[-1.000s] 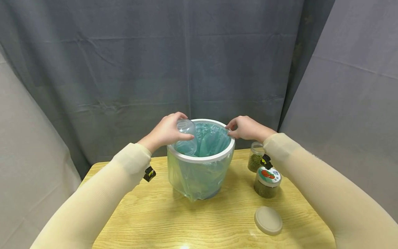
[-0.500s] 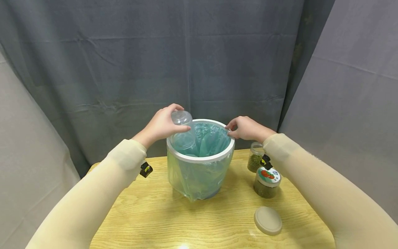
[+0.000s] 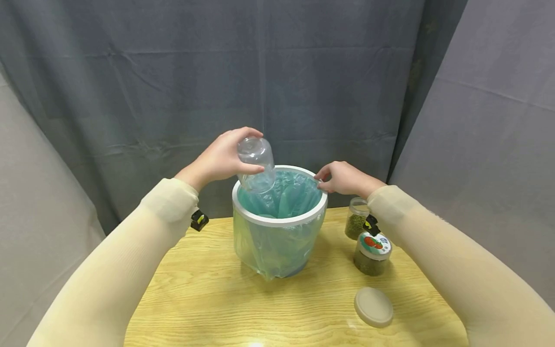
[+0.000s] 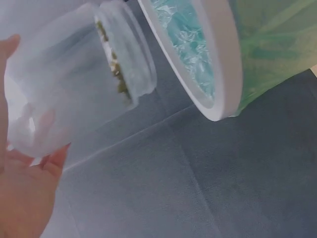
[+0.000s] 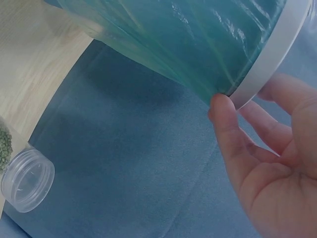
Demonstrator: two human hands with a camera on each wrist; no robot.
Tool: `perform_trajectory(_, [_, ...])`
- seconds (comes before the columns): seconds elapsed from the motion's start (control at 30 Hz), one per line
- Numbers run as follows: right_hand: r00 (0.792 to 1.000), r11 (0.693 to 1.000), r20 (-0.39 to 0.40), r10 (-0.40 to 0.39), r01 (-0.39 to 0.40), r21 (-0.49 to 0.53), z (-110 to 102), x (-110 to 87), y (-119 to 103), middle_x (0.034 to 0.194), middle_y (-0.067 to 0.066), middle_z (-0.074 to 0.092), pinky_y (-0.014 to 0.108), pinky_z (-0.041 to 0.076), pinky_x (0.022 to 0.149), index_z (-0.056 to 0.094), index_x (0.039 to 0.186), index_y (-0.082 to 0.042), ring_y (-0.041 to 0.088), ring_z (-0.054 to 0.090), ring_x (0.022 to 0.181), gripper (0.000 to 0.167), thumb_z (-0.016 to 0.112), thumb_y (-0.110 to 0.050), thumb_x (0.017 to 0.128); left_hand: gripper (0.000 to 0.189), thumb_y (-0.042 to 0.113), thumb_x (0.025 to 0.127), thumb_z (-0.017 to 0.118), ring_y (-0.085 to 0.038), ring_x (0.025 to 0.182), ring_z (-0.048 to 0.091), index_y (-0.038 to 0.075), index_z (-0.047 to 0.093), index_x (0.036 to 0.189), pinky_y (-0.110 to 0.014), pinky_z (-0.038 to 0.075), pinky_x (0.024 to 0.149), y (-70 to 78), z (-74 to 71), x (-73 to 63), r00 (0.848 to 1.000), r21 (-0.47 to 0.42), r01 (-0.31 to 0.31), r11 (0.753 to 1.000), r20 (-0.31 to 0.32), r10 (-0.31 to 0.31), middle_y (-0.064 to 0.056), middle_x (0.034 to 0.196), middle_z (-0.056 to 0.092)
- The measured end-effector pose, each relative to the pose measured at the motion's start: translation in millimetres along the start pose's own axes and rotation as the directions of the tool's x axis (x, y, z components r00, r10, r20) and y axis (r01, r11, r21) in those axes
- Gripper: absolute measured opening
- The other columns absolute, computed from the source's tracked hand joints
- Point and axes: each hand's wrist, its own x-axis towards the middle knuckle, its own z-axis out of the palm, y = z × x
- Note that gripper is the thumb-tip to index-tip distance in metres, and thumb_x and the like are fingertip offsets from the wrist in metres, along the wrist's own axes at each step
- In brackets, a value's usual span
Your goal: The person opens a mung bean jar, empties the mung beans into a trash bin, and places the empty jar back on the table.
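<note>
My left hand [image 3: 218, 156] grips a clear plastic jar [image 3: 257, 166] around its sides, fingers on the far side and thumb toward me. Tipped mouth-down, the jar hangs over the left part of a bin, apart from its white rim [image 3: 277, 222] in the left wrist view. A few green and yellowish bits [image 4: 116, 69] cling near the jar's mouth; the rest of it looks see-through. On the right, my right hand [image 3: 344, 177] pinches the rim between thumb [image 5: 225, 116] and fingers. A translucent green bag [image 3: 299, 197] lines the bin and folds down outside it.
Right of the bin stand an uncapped jar of green grains [image 3: 356, 224] and a lidded jar [image 3: 373, 255] with a red-and-green label. A beige lid [image 3: 374, 307] lies nearer the front of the wooden table [image 3: 208, 299]. Grey curtains [image 3: 173, 96] hang behind and at both sides.
My left hand has raised the jar up out of the bin's mouth, shifting slightly left and back right. My right hand stays on the rim.
</note>
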Motion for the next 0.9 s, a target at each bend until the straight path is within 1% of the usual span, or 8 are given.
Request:
perform_trajectory(0.2, [1.0, 1.0, 0.002, 0.01, -0.01, -0.003, 0.0, -3.1, 3.1, 0.127, 0.019, 0.069, 0.038, 0.057, 0.082, 0.069, 0.13, -0.003, 0.02, 0.074, 0.086, 0.034, 0.069, -0.018, 0.099, 0.076, 0.034, 0.074, 0.092, -0.028, 0.125, 0.051, 0.014, 0.058, 0.14, -0.046, 0.043, 0.108, 0.0, 9.9, 0.8, 0.995, 0.023, -0.05, 0.998, -0.085, 0.052, -0.006, 0.137, 0.062])
perform_trajectory(0.4, [1.0, 1.0, -0.002, 0.015, -0.015, 0.001, -0.8, -7.4, 4.5, 0.127, 0.02, 0.069, 0.039, 0.058, 0.082, 0.069, 0.131, -0.003, 0.02, 0.074, 0.086, 0.035, 0.069, -0.018, 0.099, 0.079, 0.035, 0.073, 0.093, -0.028, 0.126, 0.051, 0.014, 0.057, 0.141, -0.046, 0.045, 0.106, -0.9, 15.8, -1.3, 0.988, 0.01, -0.044, 0.999, -0.149, 0.045, -0.008, 0.137, 0.06])
perform_trajectory(0.47, [1.0, 1.0, -0.008, 0.018, -0.018, 0.0, -1.1, -8.3, 4.6, 0.127, 0.02, 0.069, 0.039, 0.058, 0.083, 0.069, 0.13, -0.002, 0.021, 0.075, 0.087, 0.035, 0.069, -0.017, 0.099, 0.079, 0.035, 0.074, 0.092, -0.028, 0.124, 0.052, 0.014, 0.057, 0.141, -0.045, 0.046, 0.105, -1.9, 19.2, -1.5, 0.988, -0.004, -0.038, 0.999, -0.148, 0.037, -0.008, 0.137, 0.06])
perform_trajectory(0.53, [1.0, 1.0, -0.012, 0.019, -0.019, 0.001, -1.3, -8.7, 4.6, 0.127, 0.021, 0.069, 0.039, 0.058, 0.083, 0.069, 0.13, -0.002, 0.022, 0.075, 0.088, 0.035, 0.069, -0.017, 0.099, 0.077, 0.034, 0.075, 0.092, -0.027, 0.122, 0.055, 0.013, 0.057, 0.14, -0.044, 0.048, 0.104, -4.1, 24.2, -0.9, 0.994, -0.009, -0.024, 1.0, -0.108, 0.023, -0.009, 0.134, 0.062])
perform_trajectory(0.6, [1.0, 1.0, -0.01, 0.02, -0.02, 0.003, -1.2, -8.5, 4.1, 0.128, 0.021, 0.069, 0.039, 0.058, 0.082, 0.069, 0.131, -0.002, 0.022, 0.075, 0.088, 0.035, 0.069, -0.017, 0.099, 0.074, 0.035, 0.076, 0.091, -0.026, 0.119, 0.058, 0.012, 0.057, 0.138, -0.043, 0.049, 0.103, -6.7, 29.8, -1.1, 1.0, 0.008, -0.004, 1.0, -0.027, 0.004, -0.009, 0.132, 0.063])
perform_trajectory(0.73, [1.0, 1.0, -0.006, 0.016, -0.016, 0.005, -0.5, -7.6, 3.6, 0.128, 0.021, 0.069, 0.038, 0.058, 0.081, 0.069, 0.131, -0.003, 0.018, 0.074, 0.086, 0.035, 0.068, -0.017, 0.099, 0.072, 0.035, 0.078, 0.089, -0.027, 0.121, 0.059, 0.011, 0.057, 0.138, -0.044, 0.048, 0.106, -10.6, 38.9, -2.4, 0.991, 0.056, 0.018, 0.998, 0.133, -0.026, -0.01, 0.132, 0.064])
perform_trajectory(0.8, [1.0, 1.0, -0.007, 0.013, -0.013, 0.004, 0.0, -7.4, 3.4, 0.127, 0.02, 0.069, 0.037, 0.057, 0.08, 0.069, 0.131, -0.003, 0.017, 0.073, 0.084, 0.035, 0.068, -0.017, 0.099, 0.074, 0.035, 0.078, 0.09, -0.028, 0.124, 0.058, 0.01, 0.056, 0.139, -0.045, 0.046, 0.109, -11.8, 41.1, -3.4, 0.987, 0.056, 0.021, 0.998, 0.159, -0.03, -0.011, 0.135, 0.062])
perform_trajectory(0.9, [1.0, 1.0, -0.009, 0.009, -0.009, 0.003, 0.6, -7.3, 3.0, 0.127, 0.02, 0.069, 0.037, 0.057, 0.08, 0.069, 0.131, -0.003, 0.017, 0.073, 0.084, 0.035, 0.068, -0.017, 0.099, 0.075, 0.034, 0.077, 0.09, -0.027, 0.126, 0.056, 0.011, 0.055, 0.139, -0.045, 0.045, 0.109, -12.9, 41.3, -4.5, 0.988, 0.045, 0.022, 0.999, 0.148, -0.029, -0.01, 0.137, 0.06])
